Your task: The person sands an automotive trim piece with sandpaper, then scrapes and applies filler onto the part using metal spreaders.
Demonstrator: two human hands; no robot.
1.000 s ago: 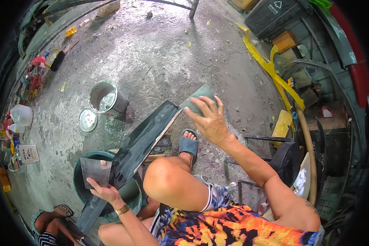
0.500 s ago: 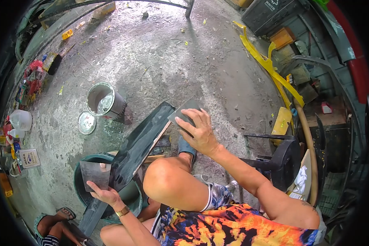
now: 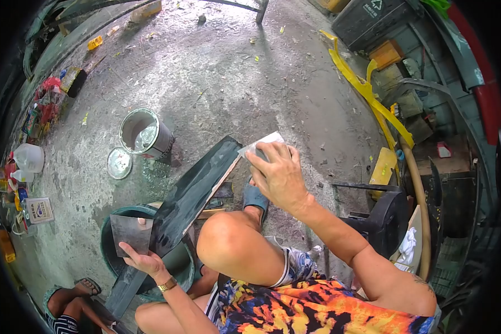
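- From the head view, here's the ground you're working over: a rough grey floor (image 3: pixel 234 83), scuffed and littered with scraps, with yellow strips (image 3: pixel 367 89) sprawled over on the right.
- Off to the left, a tall can (image 3: pixel 164 143) stands with its top uncovered, a round lid (image 3: pixel 118 163) lying just beside it.
- And there's the centrepiece, a long dark board (image 3: pixel 197 192), slanting away in front of your bent knee (image 3: pixel 226 239), its near part above a dark green bucket (image 3: pixel 129 209).
- Your left hand (image 3: pixel 146 263), gold watch (image 3: pixel 167 285) at the wrist, grips a flat grey plate (image 3: pixel 132 236) tilted up over the bucket, beside the board.
- Your right hand (image 3: pixel 278 172) clasps a shiny plate (image 3: pixel 268 139), fingers spread across it, one corner right at the board's far end; contact there, I can't tell.
- Down in the lower left corner, another person's sandalled foot (image 3: pixel 88 285) shows.
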